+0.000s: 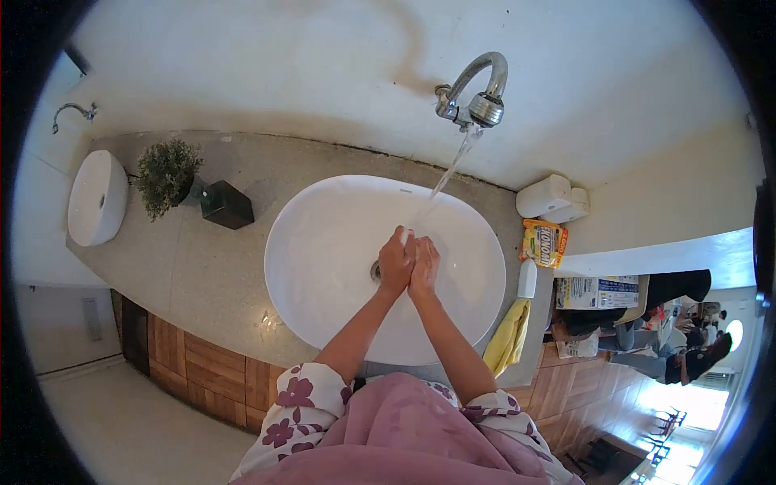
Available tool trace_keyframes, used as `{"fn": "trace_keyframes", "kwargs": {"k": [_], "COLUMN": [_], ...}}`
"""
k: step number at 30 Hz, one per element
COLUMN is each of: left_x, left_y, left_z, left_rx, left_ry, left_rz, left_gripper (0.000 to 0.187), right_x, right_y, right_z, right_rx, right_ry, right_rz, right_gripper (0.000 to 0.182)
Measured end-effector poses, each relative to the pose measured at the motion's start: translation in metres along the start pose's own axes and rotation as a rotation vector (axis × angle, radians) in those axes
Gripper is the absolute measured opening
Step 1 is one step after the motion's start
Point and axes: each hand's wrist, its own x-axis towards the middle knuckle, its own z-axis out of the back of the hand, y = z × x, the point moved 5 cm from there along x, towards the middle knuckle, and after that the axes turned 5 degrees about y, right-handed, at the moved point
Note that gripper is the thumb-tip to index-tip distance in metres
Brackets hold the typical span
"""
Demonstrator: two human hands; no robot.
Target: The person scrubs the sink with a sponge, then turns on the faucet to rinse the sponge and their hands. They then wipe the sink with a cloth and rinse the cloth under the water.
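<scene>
Hands meet over the middle of the basin [323,234]: your left hand [395,263] and right hand [425,267] press side by side, palms and fingers touching each other, fingers pointing away from you toward the wall. Neither holds anything; each is lightly curled against the other. Your forearms come up from the lower edge and converge in a narrow V, elbows apart, wrists close together, sleeves with a purple flower print pushed back above the elbows.

Water [451,168] runs from the tap [478,93] in a slanting stream and lands just at your fingertips. The drain sits right beside your left hand, partly hidden by it.

The basin rests on a grey tabletop [218,275]. To its left stand a small plant [166,174] and a dark box [226,204], well apart from your hands; a second basin [97,198] lies farther left. To the right, near the rim, are a yellow packet [544,243], a white bottle [527,279] and a yellow cloth [508,338] hanging over the edge.
</scene>
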Motion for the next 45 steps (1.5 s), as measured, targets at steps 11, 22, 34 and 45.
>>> {"fn": "trace_keyframes", "kwargs": {"k": [11,22,34,45], "left_x": [0.031,0.065,0.064,0.069], "left_y": [-0.001,-0.030,-0.049,-0.010], "left_z": [-0.022,-0.012,-0.037,-0.004], "left_rx": [0.146,0.266,0.387,-0.100], "left_ry": [0.348,0.257,0.564,0.529], "left_rz": [0.113,-0.049,-0.571,-0.117], "left_gripper": [0.044,0.035,0.022,0.036], "right_x": [0.019,0.042,0.035,0.037], "right_y": [-0.033,0.012,-0.025,0.002], "right_z": [0.013,-0.010,-0.009,0.007], "right_rx": [-0.011,0.215,0.803,0.713], "right_ry": [-0.196,-0.039,0.011,0.146], "right_rz": [0.001,0.112,-0.233,-0.272], "right_gripper": [0.031,0.027,0.042,0.041]}}
